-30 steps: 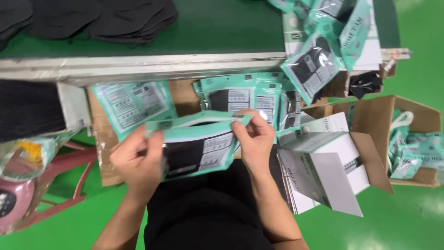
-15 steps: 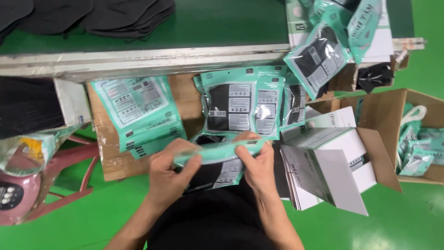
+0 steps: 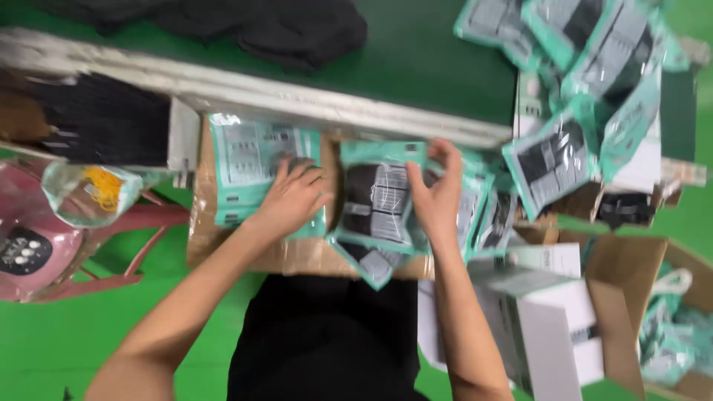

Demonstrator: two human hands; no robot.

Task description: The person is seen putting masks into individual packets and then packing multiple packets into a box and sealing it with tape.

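Green floor fills the lower part of my view, with a dark green bench running along the top and a pale metal rail (image 3: pixel 297 100) at its near edge. Nearest to me, below the hands, is the person's dark-clothed lap. Just past it a brown cardboard sheet (image 3: pixel 290 256) lies flat, and both hands work over it.

My left hand (image 3: pixel 293 197) rests palm-down, fingers spread, on a teal printed pouch (image 3: pixel 249 160) lying face-up on the cardboard; it presses rather than grips. My right hand (image 3: pixel 438 193) is curled around the right edge of a second teal pouch with a dark mask inside (image 3: pixel 375 204), thumb on the front and fingers behind as far as I can tell through the blur. That pouch stands tilted over others stacked beneath and beside it.

I judge the step in hand to be laying a filled pouch onto the stack. The next move calls for keeping the left-hand pouch flat and squaring the held one to the pile.

To the right sit open white cartons (image 3: pixel 549 319) and a brown box (image 3: pixel 631 297); to the left, a pink stool (image 3: pixel 44 245). Farther off, more pouches (image 3: pixel 587 89) heap at the upper right, and black fabric pieces (image 3: pixel 297 33) lie on the bench.
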